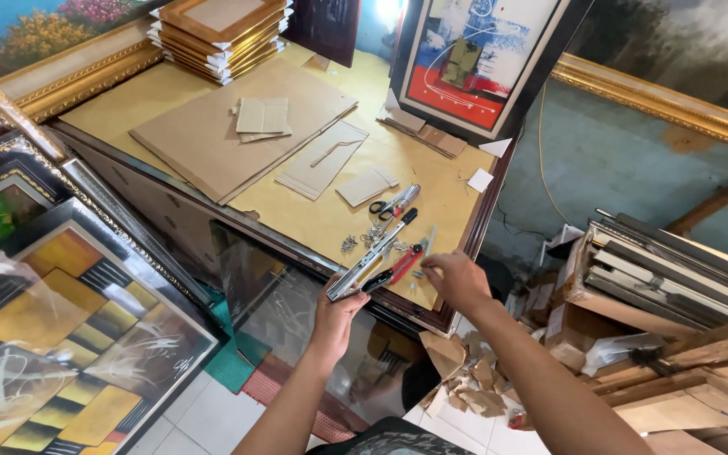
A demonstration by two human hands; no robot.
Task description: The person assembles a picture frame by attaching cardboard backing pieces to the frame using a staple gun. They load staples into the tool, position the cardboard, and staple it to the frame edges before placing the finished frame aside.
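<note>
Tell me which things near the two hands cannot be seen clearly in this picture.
Head view only:
- Left hand: the grip end of the metal stapler-like tool is covered by the fingers.
- Right hand: whatever its fingertips pinch is too small and hidden.
- Small metal hardware on the table: too small to identify.
- Pliers with red handles: jaws unclear, partly hidden by the right hand.

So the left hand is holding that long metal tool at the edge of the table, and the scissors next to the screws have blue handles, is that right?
Not quite. In the head view the scissors have black handles, not blue. The rest holds: the left hand grips the long metal tool at the edge of the table, with the screws lying beside the scissors.
</note>
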